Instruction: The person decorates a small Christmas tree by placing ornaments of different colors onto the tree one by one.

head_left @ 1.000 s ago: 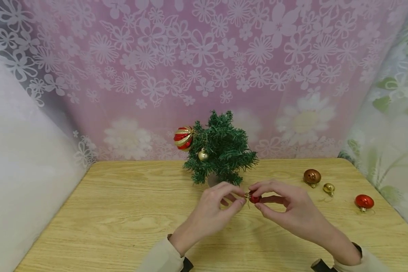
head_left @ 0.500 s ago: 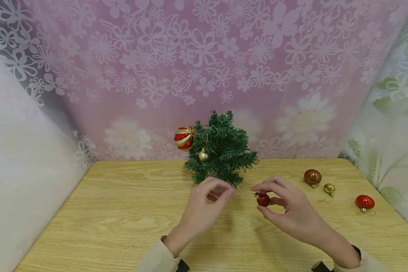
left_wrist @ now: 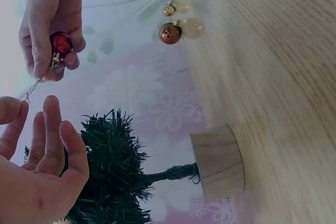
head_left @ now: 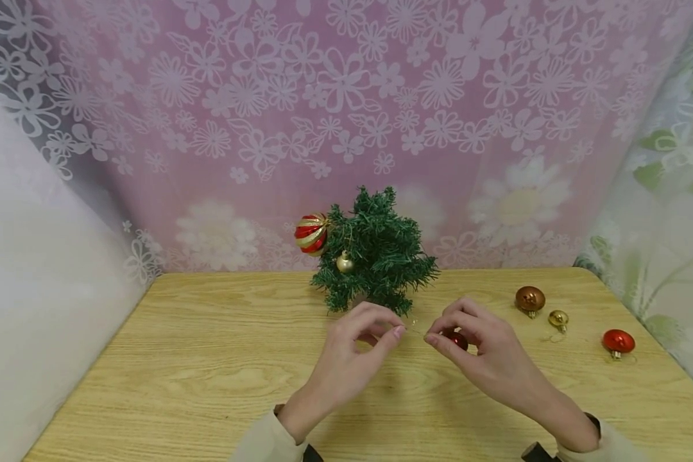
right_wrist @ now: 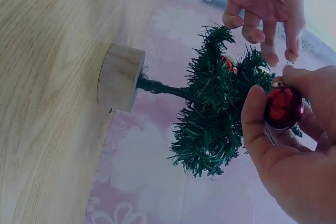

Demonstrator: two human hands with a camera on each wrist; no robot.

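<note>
A small, shiny red Christmas bauble (right_wrist: 283,107) with a gold cap lies within my right hand (head_left: 491,353), whose thumb and forefinger pinch near its cap. From the cap a thin gold string (left_wrist: 35,84) stretches across to my left hand (head_left: 352,353). The left thumb and forefinger pinch the string's far end, while its other fingers stay spread apart. In the head view the bauble (head_left: 457,340) is partly covered by right-hand fingers. Just behind both hands stands a small green artificial Christmas tree (head_left: 381,250) on a round wooden base (left_wrist: 218,161).
On the tree's left side hang a red-and-gold striped bauble (head_left: 311,234) and a small gold bauble (head_left: 344,262). To the right on the wooden table (head_left: 208,359) lie a brown bauble (head_left: 530,299), a gold bauble (head_left: 558,319) and a red bauble (head_left: 618,341). A floral curtain (head_left: 346,128) backs the table.
The hands have drawn apart, pulling the string out between them. My right thumb and forefinger have shifted from the bauble's sides toward its cap, and the bauble sits deeper in the hand.
</note>
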